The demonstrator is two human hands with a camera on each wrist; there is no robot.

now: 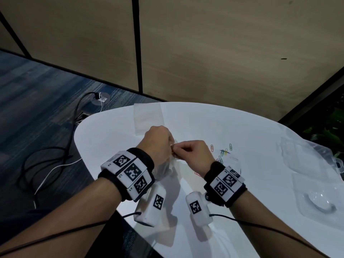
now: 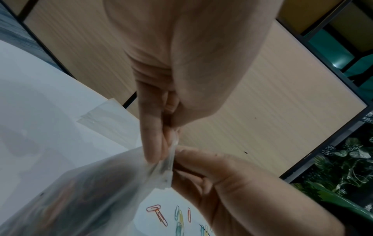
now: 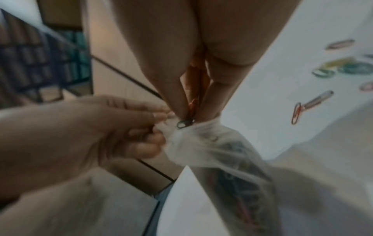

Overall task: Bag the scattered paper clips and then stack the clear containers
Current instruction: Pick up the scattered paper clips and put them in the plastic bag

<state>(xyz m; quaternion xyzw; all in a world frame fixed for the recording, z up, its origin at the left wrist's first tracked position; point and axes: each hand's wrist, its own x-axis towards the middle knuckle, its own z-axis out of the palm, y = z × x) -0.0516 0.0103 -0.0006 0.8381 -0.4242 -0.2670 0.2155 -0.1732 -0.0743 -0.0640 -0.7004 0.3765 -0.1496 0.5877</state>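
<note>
A thin clear plastic bag [image 1: 164, 167] with several coloured paper clips inside hangs just above the white table [image 1: 214, 123]. My left hand [image 1: 172, 146] pinches the bag's rim [image 2: 170, 153] and holds the mouth up. My right hand [image 3: 191, 115] pinches a red and a dark paper clip [image 3: 185, 123] right at the bag's mouth. Several loose paper clips [image 1: 224, 152] lie scattered on the table just right of my right hand [image 1: 176, 150]. Clear plastic containers [image 1: 316, 185] lie at the table's right edge.
Flat spare clear bags [image 1: 149, 116] lie at the table's far left edge. Cables [image 1: 55, 164] run over the blue carpet left of the table. A wooden partition wall [image 1: 223, 53] stands behind, and plants [image 1: 327, 127] are at the far right.
</note>
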